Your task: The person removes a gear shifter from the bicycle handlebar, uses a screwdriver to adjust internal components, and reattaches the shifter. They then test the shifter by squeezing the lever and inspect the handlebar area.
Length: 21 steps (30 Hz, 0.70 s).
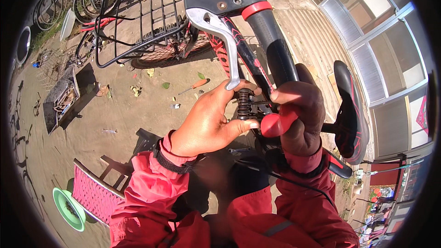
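Between the thumb and fingers of my left hand (209,121) is a dark coiled spring (245,104). Just beside it, my right hand (301,110) is closed round a red round-ended thing (272,125), whose kind I cannot make out. A thin metal rod (262,103) runs between the spring and my right fingers; its ends are hidden. Above both hands is a bicycle handlebar with a black grip (274,41) and a silver brake lever (225,34). The lever's tip comes down at my left index finger.
A black wire basket (138,23) juts out at the bicycle's front; its saddle (351,115) is at right. On the ground lie an orange-handled screwdriver (198,83) and a tray of parts (64,96). A pink woven chair (96,186) and green basin (69,209) stand lower left.
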Tool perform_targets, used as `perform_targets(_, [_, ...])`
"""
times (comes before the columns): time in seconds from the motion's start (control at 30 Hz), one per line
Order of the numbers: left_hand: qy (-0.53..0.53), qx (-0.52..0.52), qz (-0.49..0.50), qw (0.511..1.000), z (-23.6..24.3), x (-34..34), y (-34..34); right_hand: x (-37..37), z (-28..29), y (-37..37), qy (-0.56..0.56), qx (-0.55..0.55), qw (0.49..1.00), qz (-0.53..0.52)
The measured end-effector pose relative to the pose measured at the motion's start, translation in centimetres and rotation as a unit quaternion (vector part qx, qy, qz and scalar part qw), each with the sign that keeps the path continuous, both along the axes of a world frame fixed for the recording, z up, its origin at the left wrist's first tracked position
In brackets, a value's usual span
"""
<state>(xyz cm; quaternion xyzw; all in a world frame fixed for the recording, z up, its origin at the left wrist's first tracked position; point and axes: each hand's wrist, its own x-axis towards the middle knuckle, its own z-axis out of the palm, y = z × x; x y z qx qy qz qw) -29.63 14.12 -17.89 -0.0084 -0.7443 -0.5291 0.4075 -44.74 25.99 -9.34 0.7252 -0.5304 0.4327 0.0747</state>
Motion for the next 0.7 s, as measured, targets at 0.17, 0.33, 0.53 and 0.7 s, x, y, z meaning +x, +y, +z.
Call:
perform_targets(0.17, [-0.156,0.163,-0.022,0.974,0.3,1.6,0.9,0.0,0.5,0.7,-0.068,0.098,0.993,0.009])
perform_targets(0.33, [-0.264,0.286,0.0,0.921,1.8,5.5,3.3,1.1,0.7,0.4,-0.191,0.071,0.977,0.066])
perform_targets(0.53, [-0.35,0.406,0.104,0.838,6.9,11.6,7.2,3.8,3.0,1.5,-0.515,0.199,0.834,0.002])
perform_targets(0.7, [-0.362,0.453,0.149,0.801,11.8,15.4,10.0,3.3,5.4,-0.1,-0.627,0.246,0.737,0.048])
